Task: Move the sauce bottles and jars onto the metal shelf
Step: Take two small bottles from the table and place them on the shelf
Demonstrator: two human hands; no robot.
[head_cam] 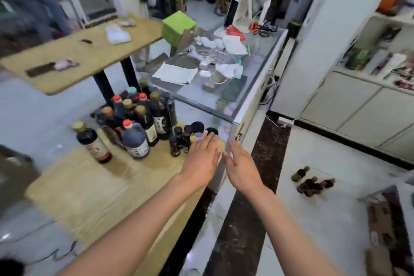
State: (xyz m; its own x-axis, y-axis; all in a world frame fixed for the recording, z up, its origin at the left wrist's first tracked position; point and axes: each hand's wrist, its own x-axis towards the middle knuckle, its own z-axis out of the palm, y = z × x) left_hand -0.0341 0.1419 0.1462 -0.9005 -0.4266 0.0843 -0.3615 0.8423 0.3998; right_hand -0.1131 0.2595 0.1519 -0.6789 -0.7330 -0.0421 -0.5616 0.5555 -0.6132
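Both hands flat, fingers spread, grip empty: left hand (202, 159) and right hand (240, 163) reach side by side over the wooden bench (89, 186). Sauce bottles (134, 119) clustered on it, small dark jars (188, 134) just beyond left fingertips. More small bottles (312, 182) on the floor, right. Frame blurred.

Two hands (220, 163), about nine tall sauce bottles (134, 123), and four small floor bottles (312, 182).
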